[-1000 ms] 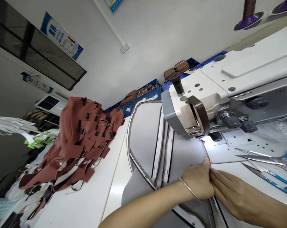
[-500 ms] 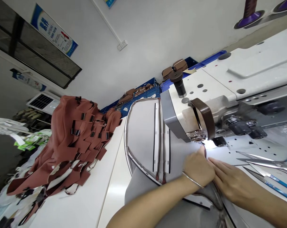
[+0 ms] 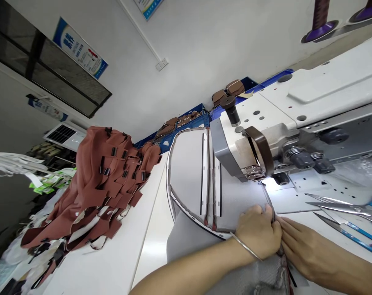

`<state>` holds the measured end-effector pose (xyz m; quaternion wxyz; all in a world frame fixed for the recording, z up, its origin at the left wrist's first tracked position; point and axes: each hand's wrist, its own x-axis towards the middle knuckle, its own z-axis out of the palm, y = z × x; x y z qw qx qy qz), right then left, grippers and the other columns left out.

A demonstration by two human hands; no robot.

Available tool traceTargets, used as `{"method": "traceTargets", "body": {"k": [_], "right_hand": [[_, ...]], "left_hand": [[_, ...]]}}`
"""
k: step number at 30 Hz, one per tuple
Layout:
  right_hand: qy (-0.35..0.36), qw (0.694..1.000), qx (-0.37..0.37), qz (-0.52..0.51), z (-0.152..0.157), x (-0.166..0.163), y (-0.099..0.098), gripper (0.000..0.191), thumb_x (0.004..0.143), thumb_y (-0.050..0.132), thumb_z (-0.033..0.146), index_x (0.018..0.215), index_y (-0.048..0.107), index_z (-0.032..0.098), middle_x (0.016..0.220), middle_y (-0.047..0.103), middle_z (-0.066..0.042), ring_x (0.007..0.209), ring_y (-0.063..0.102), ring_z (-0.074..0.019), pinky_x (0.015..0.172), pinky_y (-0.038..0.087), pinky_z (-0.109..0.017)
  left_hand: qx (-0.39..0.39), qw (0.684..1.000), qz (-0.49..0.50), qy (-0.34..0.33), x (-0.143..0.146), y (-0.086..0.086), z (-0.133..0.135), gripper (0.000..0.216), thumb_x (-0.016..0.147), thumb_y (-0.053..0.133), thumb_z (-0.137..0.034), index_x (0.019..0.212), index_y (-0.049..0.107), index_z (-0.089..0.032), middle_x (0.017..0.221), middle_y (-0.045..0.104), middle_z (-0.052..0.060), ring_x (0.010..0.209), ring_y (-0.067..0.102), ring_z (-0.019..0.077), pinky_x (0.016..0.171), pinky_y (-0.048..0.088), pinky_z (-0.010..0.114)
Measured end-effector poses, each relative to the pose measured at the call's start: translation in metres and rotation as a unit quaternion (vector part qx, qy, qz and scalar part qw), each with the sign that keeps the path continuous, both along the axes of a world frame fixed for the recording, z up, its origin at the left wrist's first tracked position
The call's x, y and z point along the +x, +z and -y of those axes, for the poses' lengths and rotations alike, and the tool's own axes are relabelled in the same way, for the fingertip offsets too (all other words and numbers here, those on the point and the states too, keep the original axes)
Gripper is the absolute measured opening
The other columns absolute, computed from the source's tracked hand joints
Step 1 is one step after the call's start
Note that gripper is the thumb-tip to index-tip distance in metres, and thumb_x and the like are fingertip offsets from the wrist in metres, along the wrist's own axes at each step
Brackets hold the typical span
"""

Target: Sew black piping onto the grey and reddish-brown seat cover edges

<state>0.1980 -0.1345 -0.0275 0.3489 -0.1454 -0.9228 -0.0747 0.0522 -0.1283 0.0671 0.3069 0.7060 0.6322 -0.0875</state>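
Observation:
A grey fabric panel (image 3: pixel 188 176) with brown piping and black strips lies on the sewing table and runs under the head of a white sewing machine (image 3: pixel 296 119). My left hand (image 3: pixel 258 233), a thin bangle on its wrist, is curled over the panel's edge just in front of the presser foot (image 3: pixel 256 175). My right hand (image 3: pixel 299 246) lies next to it, fingers pressed together on the same seam edge. The two hands touch each other.
A heap of brown leather pieces with black clips (image 3: pixel 106 180) sits on the white table (image 3: pixel 118 254) at the left. Scissors with blue handles (image 3: pixel 345 207) lie at the right. Blue crates (image 3: pixel 186 123) stand behind. Purple thread spools (image 3: pixel 321 20) are at upper right.
Both hands have drawn back toward me along the seam, away from the presser foot. The view has also shifted slightly.

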Motion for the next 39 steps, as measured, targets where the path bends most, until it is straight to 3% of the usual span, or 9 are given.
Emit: {"method": "traceTargets", "body": {"k": [10, 14, 18, 21, 24, 28, 31, 36, 39], "right_hand": [[-0.035, 0.999, -0.016, -0.019, -0.018, -0.008, 0.006, 0.033, 0.077, 0.040, -0.001, 0.085, 0.071, 0.005, 0.084, 0.064, -0.020, 0.090, 0.060, -0.0307, 0.083, 0.052, -0.052], [-0.055, 0.998, -0.024, -0.031, -0.023, -0.012, 0.003, 0.029, 0.076, 0.043, -0.001, 0.071, 0.070, 0.008, 0.073, 0.062, -0.018, 0.084, 0.060, -0.0294, 0.083, 0.053, -0.052], [-0.052, 0.996, -0.037, -0.058, -0.024, -0.012, 0.000, 0.029, 0.079, 0.046, 0.000, 0.085, 0.073, 0.009, 0.087, 0.066, -0.017, 0.107, 0.057, -0.0333, 0.092, 0.052, -0.051], [-0.036, 0.997, -0.026, -0.067, -0.019, -0.007, -0.004, 0.028, 0.082, 0.047, 0.003, 0.094, 0.072, 0.006, 0.097, 0.066, -0.019, 0.116, 0.052, -0.0358, 0.091, 0.054, -0.050], [-0.023, 0.997, -0.004, -0.067, -0.010, -0.003, -0.011, 0.024, 0.081, 0.049, 0.002, 0.095, 0.070, 0.000, 0.096, 0.065, -0.023, 0.118, 0.051, -0.0409, 0.092, 0.053, -0.054], [-0.048, 0.998, -0.006, -0.049, -0.001, -0.001, -0.018, 0.029, 0.080, 0.048, -0.001, 0.102, 0.066, -0.006, 0.105, 0.063, -0.028, 0.116, 0.052, -0.0450, 0.089, 0.054, -0.055], [-0.053, 0.998, 0.010, -0.016, -0.002, 0.000, -0.015, 0.037, 0.080, 0.043, 0.000, 0.111, 0.062, -0.006, 0.111, 0.061, -0.028, 0.110, 0.056, -0.0413, 0.085, 0.056, -0.051], [-0.035, 0.998, 0.043, 0.000, -0.008, 0.001, -0.003, 0.030, 0.081, 0.044, 0.003, 0.100, 0.066, -0.003, 0.098, 0.065, -0.024, 0.100, 0.061, -0.0360, 0.087, 0.054, -0.049], [-0.023, 0.999, 0.042, 0.002, -0.010, -0.001, -0.001, 0.026, 0.079, 0.045, 0.003, 0.092, 0.069, 0.002, 0.089, 0.066, -0.021, 0.094, 0.062, -0.0327, 0.089, 0.052, -0.050]], "left_hand": [[0.005, 1.000, -0.012, -0.020, -0.002, 0.000, -0.033, 0.055, 0.088, 0.030, -0.035, 0.130, 0.052, -0.006, 0.115, 0.059, 0.018, 0.112, 0.050, 0.0318, 0.096, 0.043, 0.047], [-0.008, 0.999, -0.034, -0.031, 0.000, 0.012, -0.054, 0.050, 0.088, 0.035, -0.040, 0.116, 0.060, -0.007, 0.107, 0.060, 0.017, 0.105, 0.053, 0.0294, 0.094, 0.044, 0.042], [0.008, 0.989, -0.091, -0.119, 0.011, 0.026, -0.034, 0.045, 0.086, 0.045, -0.037, 0.111, 0.064, -0.005, 0.108, 0.060, 0.021, 0.104, 0.053, 0.0323, 0.090, 0.046, 0.045], [0.115, 0.966, -0.180, -0.147, 0.023, 0.008, 0.017, 0.049, 0.084, 0.050, -0.026, 0.127, 0.058, -0.004, 0.120, 0.058, 0.023, 0.113, 0.049, 0.0359, 0.099, 0.040, 0.054], [0.202, 0.943, -0.239, -0.114, 0.035, -0.034, 0.065, 0.055, 0.083, 0.052, -0.028, 0.133, 0.054, -0.005, 0.124, 0.057, 0.025, 0.112, 0.051, 0.0403, 0.098, 0.038, 0.061], [0.244, 0.928, -0.283, -0.009, 0.040, -0.064, 0.078, 0.056, 0.085, 0.051, -0.022, 0.138, 0.049, -0.006, 0.114, 0.060, 0.026, 0.094, 0.059, 0.0369, 0.077, 0.050, 0.054], [0.192, 0.947, -0.257, -0.013, 0.032, -0.044, 0.061, 0.056, 0.087, 0.045, -0.017, 0.141, 0.043, -0.002, 0.097, 0.064, 0.024, 0.081, 0.062, 0.0309, 0.068, 0.051, 0.043], [0.057, 0.986, -0.118, -0.107, 0.009, 0.013, 0.028, 0.066, 0.079, 0.052, -0.024, 0.139, 0.043, 0.001, 0.105, 0.065, 0.022, 0.090, 0.062, 0.0309, 0.077, 0.052, 0.040], [0.013, 0.992, -0.082, -0.097, 0.005, 0.021, 0.019, 0.062, 0.078, 0.048, -0.023, 0.135, 0.047, 0.000, 0.105, 0.066, 0.021, 0.092, 0.062, 0.0311, 0.082, 0.052, 0.041]]}}
